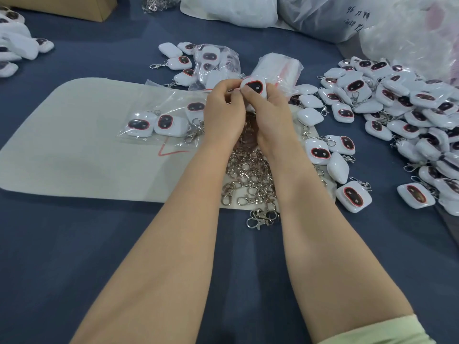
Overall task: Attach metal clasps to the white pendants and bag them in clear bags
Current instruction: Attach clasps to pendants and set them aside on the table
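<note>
Both hands meet over the middle of the table. My right hand (269, 112) grips a white pendant (255, 87) with a dark, red-rimmed face. My left hand (223, 108) has its fingers curled at the pendant's left edge, pinching something there that the fingers hide. Below the hands lies a heap of metal clasps (250, 175). A clear bag (159, 122) holding pendants with clasps lies to the left. A stack of clear bags (280, 65) sits just behind the hands.
A large pile of white pendants (402, 108) covers the right side. A pale mat (74, 150) lies on the blue tablecloth. Another filled clear bag (216, 60) sits behind, big plastic sacks (323, 16) at the back, a cardboard box (74, 6) at back left.
</note>
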